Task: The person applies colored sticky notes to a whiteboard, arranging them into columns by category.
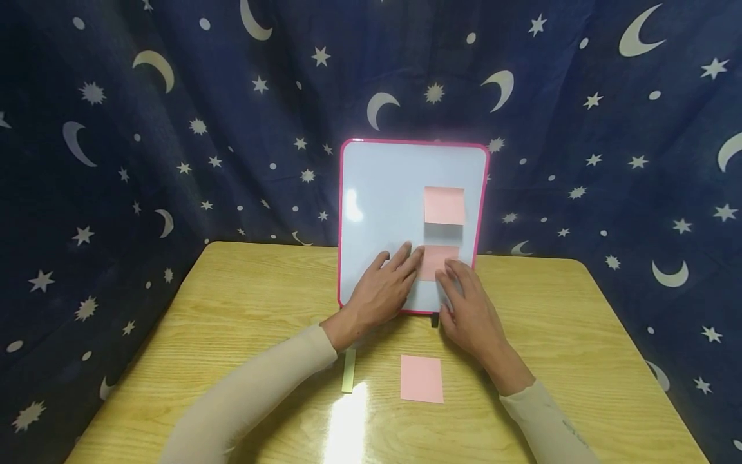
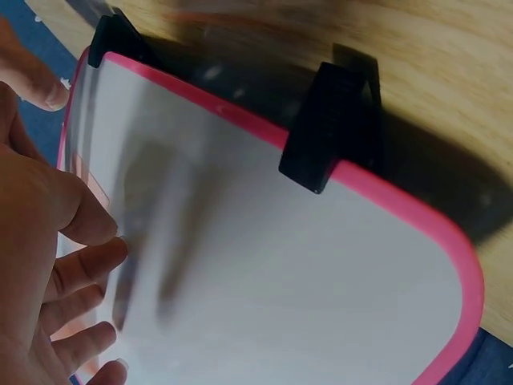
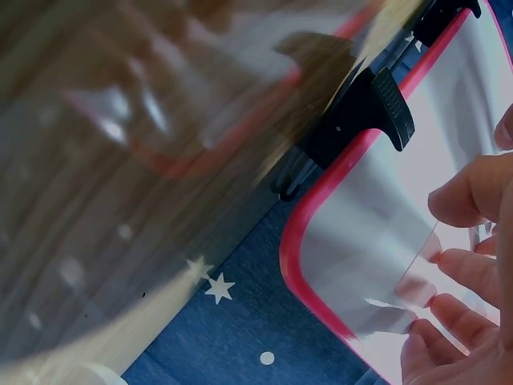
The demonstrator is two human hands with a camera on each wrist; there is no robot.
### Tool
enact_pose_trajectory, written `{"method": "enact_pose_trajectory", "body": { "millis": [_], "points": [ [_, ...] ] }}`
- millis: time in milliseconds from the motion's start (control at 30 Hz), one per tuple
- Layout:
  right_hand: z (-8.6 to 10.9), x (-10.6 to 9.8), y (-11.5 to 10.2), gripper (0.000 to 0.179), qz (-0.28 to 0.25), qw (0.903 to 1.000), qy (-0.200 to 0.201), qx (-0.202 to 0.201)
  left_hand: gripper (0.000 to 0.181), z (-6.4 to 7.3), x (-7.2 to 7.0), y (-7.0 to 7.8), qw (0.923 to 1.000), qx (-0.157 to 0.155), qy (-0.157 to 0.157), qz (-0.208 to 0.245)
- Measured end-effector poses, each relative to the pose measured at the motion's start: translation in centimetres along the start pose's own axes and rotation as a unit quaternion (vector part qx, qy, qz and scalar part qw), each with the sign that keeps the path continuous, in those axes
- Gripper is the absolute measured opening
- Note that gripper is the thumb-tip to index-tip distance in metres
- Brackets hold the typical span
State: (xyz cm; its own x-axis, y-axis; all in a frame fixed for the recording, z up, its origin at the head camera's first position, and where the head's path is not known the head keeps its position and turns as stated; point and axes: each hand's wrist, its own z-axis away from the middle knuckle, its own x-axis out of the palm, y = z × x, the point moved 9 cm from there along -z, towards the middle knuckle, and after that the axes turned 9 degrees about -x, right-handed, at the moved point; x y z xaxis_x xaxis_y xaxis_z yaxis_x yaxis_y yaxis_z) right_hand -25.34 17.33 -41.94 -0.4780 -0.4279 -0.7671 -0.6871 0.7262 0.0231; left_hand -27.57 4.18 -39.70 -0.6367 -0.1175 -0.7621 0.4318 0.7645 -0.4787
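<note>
A small whiteboard [image 1: 382,174] with a pink rim stands upright on the table. One pink sticky note [image 1: 444,205] is stuck at its right side, its lower edge lifted off the surface. Below it, another pink sticky note [image 1: 436,263] lies against the board between both hands. My left hand [image 1: 384,289] spreads its fingers on the board, fingertips at that note's left edge. On the opposite side, my right hand [image 1: 472,310] touches the note's right part with extended fingertips. In the right wrist view, my right-hand fingers partly hide the lower note [image 3: 418,277].
A third pink sticky note [image 1: 422,379] lies on the wooden table [image 1: 255,290] in front of the board. Left of it is a yellow-green strip [image 1: 348,370], partly under the left forearm. Black clips [image 2: 321,128] hold the board's lower edge. A star-patterned curtain [image 1: 261,129] hangs behind.
</note>
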Motion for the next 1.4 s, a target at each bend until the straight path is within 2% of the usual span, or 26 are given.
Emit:
{"method": "enact_pose_trajectory", "body": {
  "millis": [433,633,733,867,1100,1400],
  "points": [
    [0.0,0.0,0.0,0.058,-0.001,0.9999,-0.013,0.009,0.068,0.2,0.2,-0.2,0.9996,-0.003,-0.008,0.027],
    [-0.2,-0.3,0.0,0.057,-0.003,1.0,0.004,0.003,0.049,0.5,0.1,-0.7,0.9971,-0.012,0.009,0.075],
    [-0.3,-0.4,-0.1,0.057,-0.008,0.9999,0.007,0.004,0.043,0.8,0.0,-1.1,0.9939,-0.026,0.021,0.106],
    [-0.4,-0.4,-0.2,0.057,-0.011,0.9999,0.001,0.012,0.037,1.3,-0.2,-1.8,0.9879,-0.05,0.032,0.144],
    [-0.5,-0.4,-0.3,0.057,-0.02,0.9994,-0.003,0.027,0.013,2.9,0.0,-3.0,0.9729,-0.088,0.027,0.212],
    [-0.8,-0.8,-1.2,0.056,-0.032,0.9993,0.015,0.013,0.012,5.0,-0.3,-4.4,0.9473,-0.13,0.031,0.291]
  ]
}}
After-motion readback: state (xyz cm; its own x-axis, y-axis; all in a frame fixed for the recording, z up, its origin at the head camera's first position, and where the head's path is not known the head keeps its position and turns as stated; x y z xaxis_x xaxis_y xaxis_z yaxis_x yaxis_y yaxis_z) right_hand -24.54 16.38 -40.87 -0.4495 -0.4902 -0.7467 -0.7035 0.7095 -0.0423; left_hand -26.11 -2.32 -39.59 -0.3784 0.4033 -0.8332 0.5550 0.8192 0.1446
